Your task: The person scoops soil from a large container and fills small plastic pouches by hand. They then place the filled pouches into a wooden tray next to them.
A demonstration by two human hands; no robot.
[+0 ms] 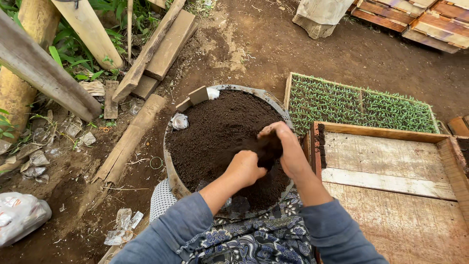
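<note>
Both hands work over a round metal basin (172,168) heaped with dark soil (215,132). Left hand (245,167) is curled shut, knuckles up, pressed into the soil near the basin's near edge. Right hand (287,149) is cupped closed around a clump of soil (268,148), lifted just above the heap. Basin is round, no long axis, mouth upward, resting against the person's patterned lap. Just right: empty wooden tray (386,168), long axis left-right; beyond it a seedling tray (359,105). Bare earth ground (312,58), planks (161,49) to the left.
</note>
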